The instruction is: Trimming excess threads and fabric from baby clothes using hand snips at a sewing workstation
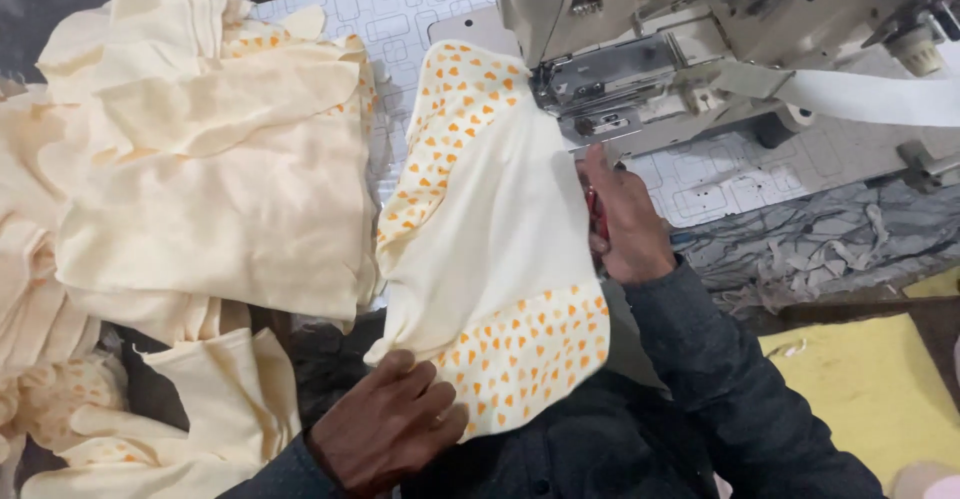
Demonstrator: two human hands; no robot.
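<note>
Here one cream garment piece (pixel 490 249) lies across the table (pixel 400 9) in front of one sewing machine (pixel 640 49), its top edge tucked under the machine's foot. The piece is pale cream in the middle, with two bands printed in small orange hearts: one curves along its upper left edge, the other crosses its lower right corner. It hangs partly over the table's near edge toward the person's lap.

The left hand (pixel 390 424) rests at the piece's lower left corner, fingers curled and pressed down on the cloth. The right hand (pixel 625 224) sits at the piece's right edge just below the machine, fingers closed around a small red tool (pixel 597 214); what kind of tool cannot be told.

To the left, one big heap of cream cut pieces (pixel 190 149) covers the table, too many to count, some showing the same orange print. One white tape (pixel 860 94) runs off the machine to the right.
</note>
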